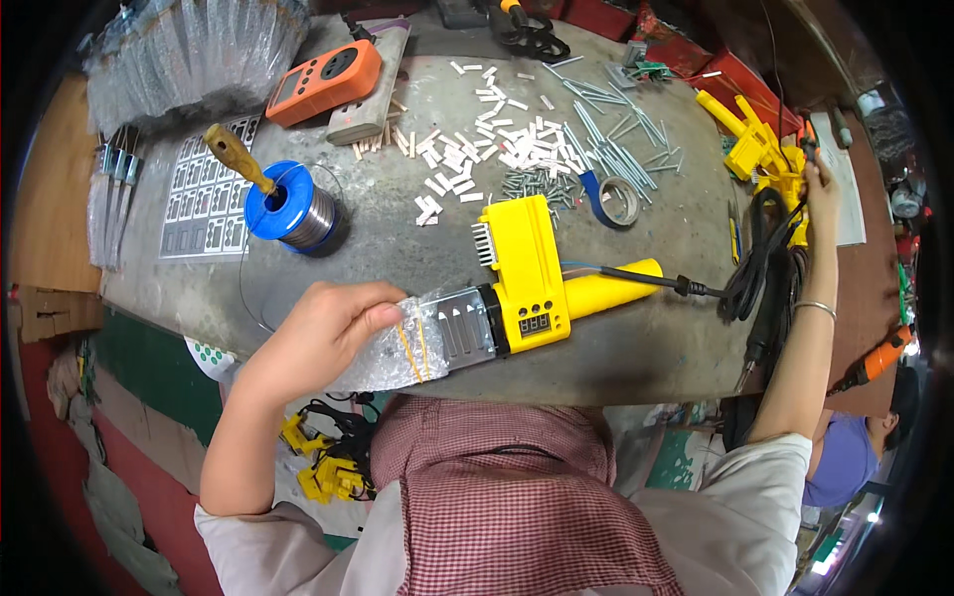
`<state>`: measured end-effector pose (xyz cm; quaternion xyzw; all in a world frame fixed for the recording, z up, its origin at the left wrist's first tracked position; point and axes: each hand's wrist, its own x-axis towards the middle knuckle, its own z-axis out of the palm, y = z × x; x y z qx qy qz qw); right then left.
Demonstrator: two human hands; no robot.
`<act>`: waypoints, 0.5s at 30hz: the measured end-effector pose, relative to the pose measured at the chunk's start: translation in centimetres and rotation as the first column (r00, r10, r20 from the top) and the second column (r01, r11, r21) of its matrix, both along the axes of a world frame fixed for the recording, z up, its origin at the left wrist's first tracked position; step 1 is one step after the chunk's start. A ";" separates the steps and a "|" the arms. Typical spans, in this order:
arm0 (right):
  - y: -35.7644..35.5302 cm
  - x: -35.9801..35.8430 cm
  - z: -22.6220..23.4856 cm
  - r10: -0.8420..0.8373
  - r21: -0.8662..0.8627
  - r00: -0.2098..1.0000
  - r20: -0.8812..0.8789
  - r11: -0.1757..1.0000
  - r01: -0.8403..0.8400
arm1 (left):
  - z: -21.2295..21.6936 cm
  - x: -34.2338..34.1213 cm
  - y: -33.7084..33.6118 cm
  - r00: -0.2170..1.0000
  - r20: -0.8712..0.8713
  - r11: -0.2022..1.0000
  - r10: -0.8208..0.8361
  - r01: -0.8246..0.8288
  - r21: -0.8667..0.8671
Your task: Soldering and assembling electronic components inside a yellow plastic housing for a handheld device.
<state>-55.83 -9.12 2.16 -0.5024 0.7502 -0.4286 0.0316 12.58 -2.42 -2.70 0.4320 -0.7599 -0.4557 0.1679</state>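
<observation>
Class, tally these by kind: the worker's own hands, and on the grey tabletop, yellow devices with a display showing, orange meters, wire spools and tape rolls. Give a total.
Hands: 2 (left hand, right hand)
Yellow device with display: 1
Orange meter: 1
Wire spool: 1
Tape roll: 1
Total: 6

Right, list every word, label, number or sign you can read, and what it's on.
Nothing reads clearly enough to quote.
Yellow device, on its display: digit segments, no certain reading.
Orange device: markings too small.
Printed sheet: device drawings; any lettering too small.
White paper, right: too blurred.
</observation>
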 end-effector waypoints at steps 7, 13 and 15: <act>-0.8 20.5 14.1 0.081 -0.420 0.808 -0.583 0.822 -0.385 | -0.1 0.7 -0.2 1.000 -0.011 1.000 -0.009 0.009 -0.008; -3.5 34.8 17.5 0.546 -0.177 0.465 -0.697 0.498 -0.849 | 0.1 3.0 0.4 0.999 0.024 0.999 0.037 -0.037 0.021; -2.4 38.4 17.1 0.599 -0.140 0.589 -0.543 0.626 -0.767 | 0.6 3.7 0.4 0.998 0.052 0.997 0.039 -0.042 0.058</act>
